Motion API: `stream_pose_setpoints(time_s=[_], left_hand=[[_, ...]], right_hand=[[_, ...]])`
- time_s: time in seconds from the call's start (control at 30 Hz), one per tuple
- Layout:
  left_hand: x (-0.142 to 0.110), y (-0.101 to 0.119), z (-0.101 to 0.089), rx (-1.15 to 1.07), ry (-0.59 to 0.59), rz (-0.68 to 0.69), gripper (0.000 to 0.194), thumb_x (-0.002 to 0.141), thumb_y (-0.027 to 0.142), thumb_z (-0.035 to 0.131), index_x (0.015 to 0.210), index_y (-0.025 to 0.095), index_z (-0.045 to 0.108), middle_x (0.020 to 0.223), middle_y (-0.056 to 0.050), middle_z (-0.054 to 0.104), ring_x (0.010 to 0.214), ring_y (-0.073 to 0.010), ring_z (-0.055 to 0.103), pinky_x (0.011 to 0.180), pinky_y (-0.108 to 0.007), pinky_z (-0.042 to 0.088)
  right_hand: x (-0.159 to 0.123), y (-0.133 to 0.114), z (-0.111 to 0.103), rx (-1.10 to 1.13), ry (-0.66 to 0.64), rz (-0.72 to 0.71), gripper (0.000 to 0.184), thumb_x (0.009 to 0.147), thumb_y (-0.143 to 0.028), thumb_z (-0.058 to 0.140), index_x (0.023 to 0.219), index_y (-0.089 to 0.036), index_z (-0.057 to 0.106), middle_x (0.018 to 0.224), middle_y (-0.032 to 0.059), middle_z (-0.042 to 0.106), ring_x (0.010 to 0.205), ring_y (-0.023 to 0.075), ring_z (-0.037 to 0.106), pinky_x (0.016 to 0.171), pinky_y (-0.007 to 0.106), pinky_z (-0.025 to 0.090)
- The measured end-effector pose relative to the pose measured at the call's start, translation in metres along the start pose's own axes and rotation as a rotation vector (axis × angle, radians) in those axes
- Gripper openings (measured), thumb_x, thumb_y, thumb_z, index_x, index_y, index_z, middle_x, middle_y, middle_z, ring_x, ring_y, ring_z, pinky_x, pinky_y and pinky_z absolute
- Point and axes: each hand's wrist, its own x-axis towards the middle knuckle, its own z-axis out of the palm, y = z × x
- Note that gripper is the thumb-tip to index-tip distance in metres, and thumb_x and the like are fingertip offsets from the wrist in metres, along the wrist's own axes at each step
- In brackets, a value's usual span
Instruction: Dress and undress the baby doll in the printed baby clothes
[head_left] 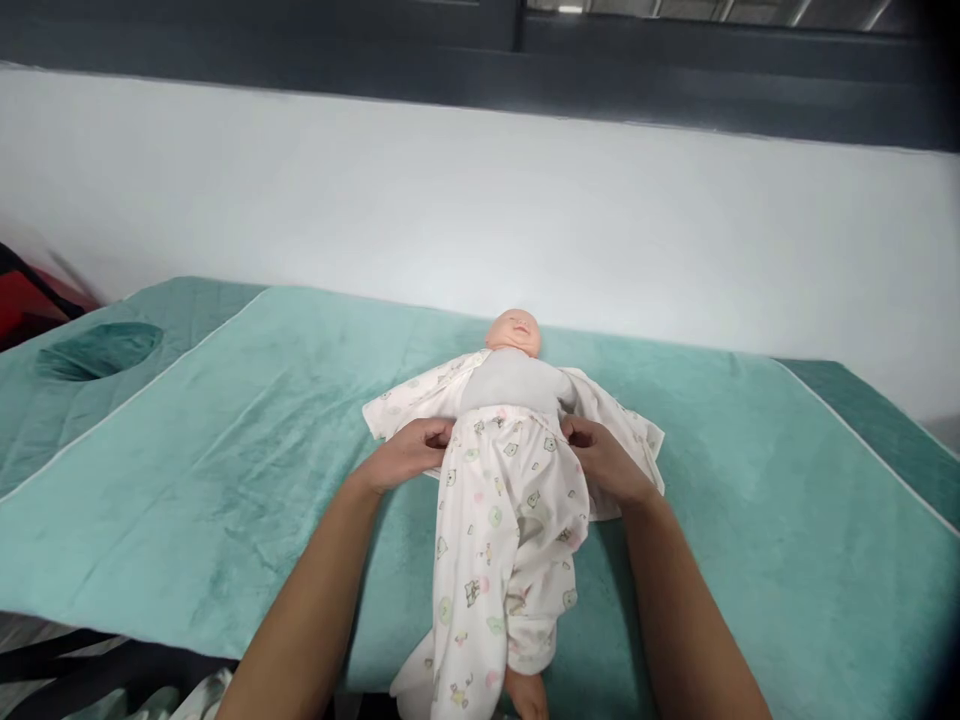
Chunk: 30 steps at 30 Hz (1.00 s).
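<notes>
A baby doll (pixel 514 332) lies on its back on a green-covered bed, head toward the wall. White patterned pants (pixel 487 520) cover its legs up to the waist; one bare foot (pixel 527 692) shows below a leg. A matching jacket (pixel 626 430) is spread open around its grey torso (pixel 510 382). My left hand (pixel 416 450) pinches the waistband's left side, fingers curled. On the opposite side my right hand (pixel 600 455) grips the waistband with thumb and fingers closed. The doll's hands are hidden in the sleeves.
The green bed cover (pixel 225 480) spreads to both sides, with a face hole (pixel 105 350) at the left end. A white wall (pixel 375 200) stands behind the bed. Something red and black (pixel 30 300) is at the far left edge.
</notes>
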Motion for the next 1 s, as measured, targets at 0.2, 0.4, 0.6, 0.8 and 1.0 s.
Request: stream_pose_setpoints(time_s=[0.2,0.4,0.6,0.8,1.0], left_hand=[[0.009,-0.009,0.011,0.007,0.150,0.054,0.023,0.069,0.019,0.059,0.066,0.020,0.036,0.064,0.007,0.037,0.059,-0.0082,0.032,0.053,-0.021,0.026],[0.011,-0.009,0.016,0.060,0.239,0.136,0.027,0.064,0.012,0.055,0.067,0.021,0.030,0.067,0.006,0.030,0.060,-0.0093,0.027,0.053,-0.022,0.022],[0.009,-0.006,0.016,0.097,0.333,0.190,0.023,0.070,0.014,0.062,0.081,0.021,0.042,0.079,0.004,0.044,0.070,-0.0108,0.041,0.062,-0.022,0.036],[0.002,0.003,0.000,0.095,0.245,0.332,0.012,0.086,0.032,0.062,0.092,0.021,0.063,0.124,-0.010,0.053,0.121,-0.0233,0.051,0.101,-0.034,0.042],[0.003,0.002,0.004,0.162,0.235,0.333,0.020,0.090,0.040,0.058,0.084,0.021,0.054,0.144,-0.011,0.048,0.137,-0.0256,0.042,0.110,-0.039,0.036]], right_hand=[[0.010,0.005,0.012,0.032,0.179,0.009,0.039,0.071,-0.039,0.068,0.071,-0.024,0.032,0.064,-0.0059,0.039,0.059,0.0110,0.031,0.052,0.024,0.028],[0.016,0.008,0.019,0.062,0.211,-0.069,0.025,0.076,-0.038,0.064,0.074,-0.024,0.043,0.071,-0.0012,0.054,0.066,0.0155,0.045,0.058,0.028,0.040],[0.013,0.012,0.008,-0.096,0.176,-0.180,0.014,0.077,-0.027,0.062,0.082,-0.023,0.050,0.080,-0.0010,0.054,0.075,0.0170,0.051,0.068,0.030,0.044],[0.006,0.008,0.001,-0.468,0.281,-0.445,0.013,0.084,-0.023,0.058,0.097,-0.025,0.060,0.126,0.0098,0.055,0.119,0.0260,0.053,0.102,0.043,0.042],[0.006,0.010,0.004,-0.560,0.265,-0.426,0.019,0.094,-0.030,0.048,0.107,-0.027,0.060,0.133,0.0093,0.060,0.122,0.0271,0.055,0.101,0.046,0.043]])
